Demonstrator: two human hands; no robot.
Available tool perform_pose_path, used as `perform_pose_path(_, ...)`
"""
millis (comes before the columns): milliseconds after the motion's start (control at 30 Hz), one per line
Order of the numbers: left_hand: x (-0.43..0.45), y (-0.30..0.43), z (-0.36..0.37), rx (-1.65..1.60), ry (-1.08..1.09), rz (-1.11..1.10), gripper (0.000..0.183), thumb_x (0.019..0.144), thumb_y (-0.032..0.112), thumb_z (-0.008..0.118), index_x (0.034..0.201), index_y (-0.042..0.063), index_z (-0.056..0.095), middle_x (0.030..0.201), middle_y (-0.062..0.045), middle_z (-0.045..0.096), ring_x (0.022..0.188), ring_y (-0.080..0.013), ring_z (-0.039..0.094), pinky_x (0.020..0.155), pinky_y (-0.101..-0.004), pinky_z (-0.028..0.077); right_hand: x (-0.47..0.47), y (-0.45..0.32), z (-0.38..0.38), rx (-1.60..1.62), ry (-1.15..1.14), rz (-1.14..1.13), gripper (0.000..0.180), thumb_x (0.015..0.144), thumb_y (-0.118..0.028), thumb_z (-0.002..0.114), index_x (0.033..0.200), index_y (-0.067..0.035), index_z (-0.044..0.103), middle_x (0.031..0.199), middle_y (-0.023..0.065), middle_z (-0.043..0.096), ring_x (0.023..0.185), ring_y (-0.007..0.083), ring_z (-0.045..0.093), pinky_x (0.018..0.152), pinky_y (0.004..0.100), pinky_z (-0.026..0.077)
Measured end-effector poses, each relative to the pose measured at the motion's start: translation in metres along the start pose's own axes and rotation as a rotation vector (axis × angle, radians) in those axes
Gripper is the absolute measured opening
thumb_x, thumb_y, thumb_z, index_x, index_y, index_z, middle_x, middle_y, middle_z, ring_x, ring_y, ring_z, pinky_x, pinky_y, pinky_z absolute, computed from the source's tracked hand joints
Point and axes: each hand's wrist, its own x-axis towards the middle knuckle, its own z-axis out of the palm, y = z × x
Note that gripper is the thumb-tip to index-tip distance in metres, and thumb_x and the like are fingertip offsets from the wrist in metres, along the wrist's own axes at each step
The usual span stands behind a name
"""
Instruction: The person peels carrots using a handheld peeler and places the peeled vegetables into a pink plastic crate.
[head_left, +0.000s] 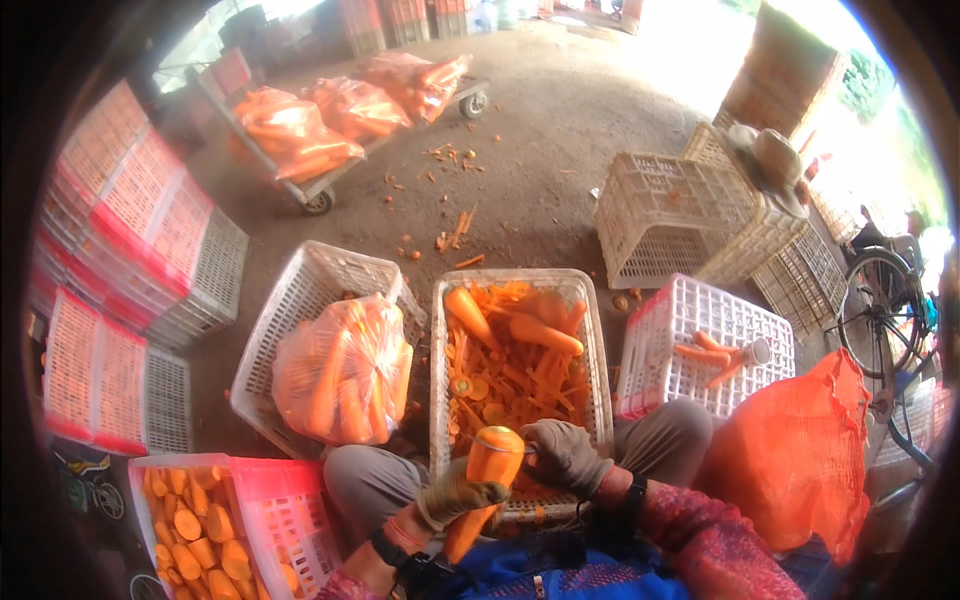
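My left hand (457, 495), in a grey-brown work glove, grips a large carrot (495, 454) around its middle. The carrot tilts upward, its thick cut end pointing away from me. Against its right side my gloved right hand (566, 454) is closed around a small tool, mostly hidden by the fingers; its kind cannot be made out. Both hands are over the near end of a white plastic crate (595, 360) between my knees. Orange carrot peelings (517, 375) fill that crate, with several whole carrots (545, 334) lying on top.
At left, a clear bag of carrots (345, 367) rests in a tilted crate (274, 345); cut carrots (199, 532) fill a pink-and-white crate (281, 517). At right are an upturned crate (705, 315) bearing carrots and a cup, and an orange mesh sack (787, 442). A loaded cart (330, 180) stands ahead.
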Motion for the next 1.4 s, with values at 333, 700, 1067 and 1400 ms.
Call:
perform_pose_path(333,0.006,-0.006,-0.007,0.438,0.091,0.469,0.062,0.064,0.025,0.084,0.113,0.002,0.053,0.098,-0.008,0.063,0.086,-0.0158,0.060,0.076,-0.0296,0.050,-0.014,0.040,0.023,-0.149,-0.329,0.266,0.017,0.080,-0.024,0.056,0.083,-0.008,0.051,0.074,0.0155,0.061,0.069,0.0349,0.061,0.058,0.0470,0.047)
perform_pose_path(700,0.002,0.037,0.005,0.968,0.428,0.145,0.058,0.067,0.039,0.076,0.108,0.004,0.056,0.088,-0.016,0.065,0.082,-0.0315,0.063,0.070,-0.0376,0.050,0.009,-0.013,-0.035,-0.107,0.135,0.032,0.016,0.071,-0.015,0.063,0.084,-0.010,0.054,0.066,0.0097,0.057,0.061,0.0309,0.060,0.051,0.0416,0.047)
perform_pose_path(1067,0.013,0.018,0.000,0.404,-0.020,0.201,0.063,0.070,0.030,0.078,0.121,0.001,0.053,0.102,-0.010,0.065,0.092,-0.0159,0.060,0.080,-0.0296,0.047,0.007,-0.014,-0.051,-0.487,0.033,-0.297,0.023,0.074,-0.017,0.060,0.093,-0.008,0.049,0.072,0.0055,0.052,0.064,0.0235,0.053,0.055,0.0350,0.041)
perform_pose_path(1400,-0.001,0.048,0.008,0.819,0.088,0.585,0.064,0.060,0.027,0.086,0.110,0.005,0.054,0.097,-0.009,0.061,0.090,-0.0224,0.059,0.080,-0.0322,0.048,-0.003,0.022,-0.041,-0.010,-0.102,0.101,0.016,0.075,-0.015,0.060,0.088,-0.008,0.054,0.066,0.0111,0.059,0.059,0.0293,0.060,0.054,0.0401,0.047)
